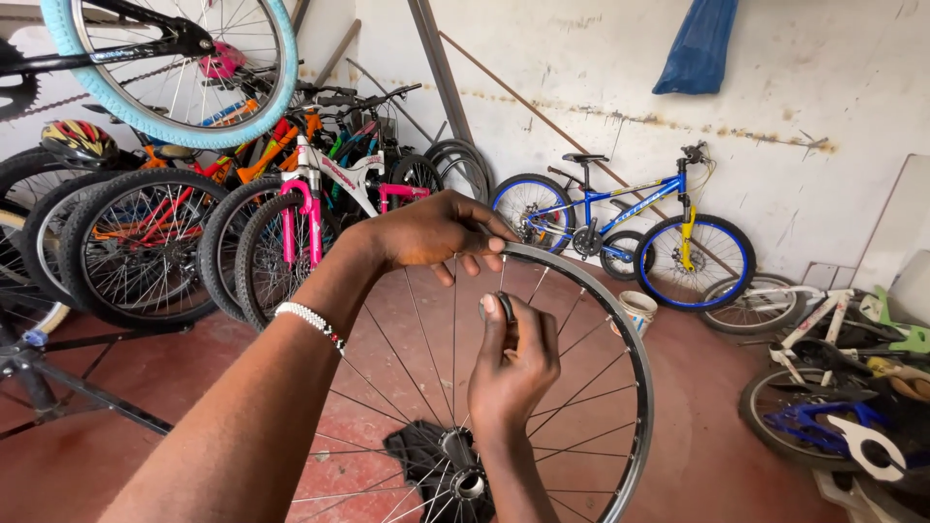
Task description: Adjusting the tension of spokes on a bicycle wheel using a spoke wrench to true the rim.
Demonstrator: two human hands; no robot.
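Clearly, left hand [433, 232] grips the wheel rim [620, 329]; right hand [513, 363] pinches a small tool [505, 306].

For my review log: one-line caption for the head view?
Left hand grips a bare wheel rim; right hand pinches a small dark tool at a spoke.

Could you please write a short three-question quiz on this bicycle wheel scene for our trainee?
1. True or false: the left hand grips the rim at its top.
2. What does the right hand pinch? A) a small dark tool at a spoke B) a pedal
3. What colour is the bicycle standing against the wall?

Key: 1 true; 2 A; 3 blue.
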